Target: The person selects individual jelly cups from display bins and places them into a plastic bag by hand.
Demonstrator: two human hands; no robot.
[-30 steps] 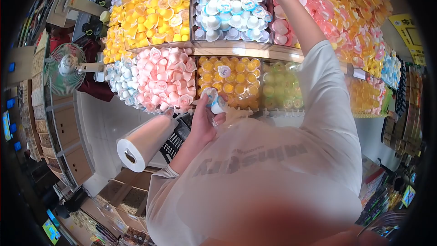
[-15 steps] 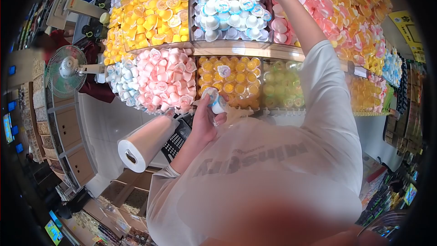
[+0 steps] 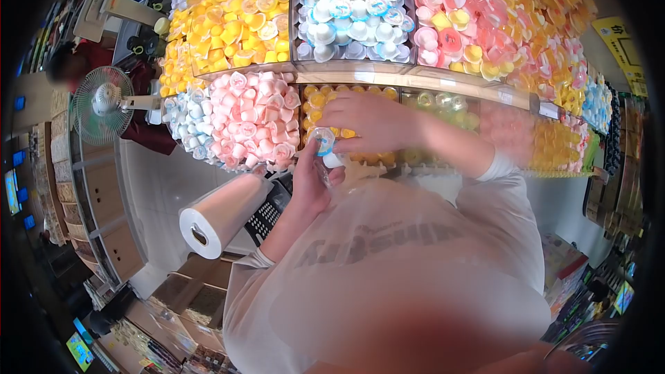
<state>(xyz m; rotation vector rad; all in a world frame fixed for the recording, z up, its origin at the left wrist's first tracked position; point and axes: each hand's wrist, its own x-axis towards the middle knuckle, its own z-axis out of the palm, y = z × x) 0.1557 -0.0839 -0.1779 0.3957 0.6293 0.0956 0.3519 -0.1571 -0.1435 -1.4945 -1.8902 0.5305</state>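
My left hand (image 3: 313,183) is closed around small white jelly cups (image 3: 324,144) with blue-patterned lids, held low in front of the bins. Above and right of them, my right hand (image 3: 364,121) reaches across the bin of orange cups (image 3: 318,100). Its fingers are bent over the held cups, and what they hold, if anything, is hidden. Behind my hands stands a clear bin of white and blue cups (image 3: 353,17). Pink cups (image 3: 253,121) fill the bin to the left of my hands.
Yellow cups (image 3: 239,24) and pink heart-lidded cups (image 3: 471,17) flank the middle bin. A roll of plastic bags (image 3: 225,215) lies lower left beside a black basket (image 3: 267,218). Farther left are a fan (image 3: 104,100) and a person in dark red (image 3: 90,59).
My right hand has come down from the upper bins to the cups in my left hand. My left hand has hardly moved.
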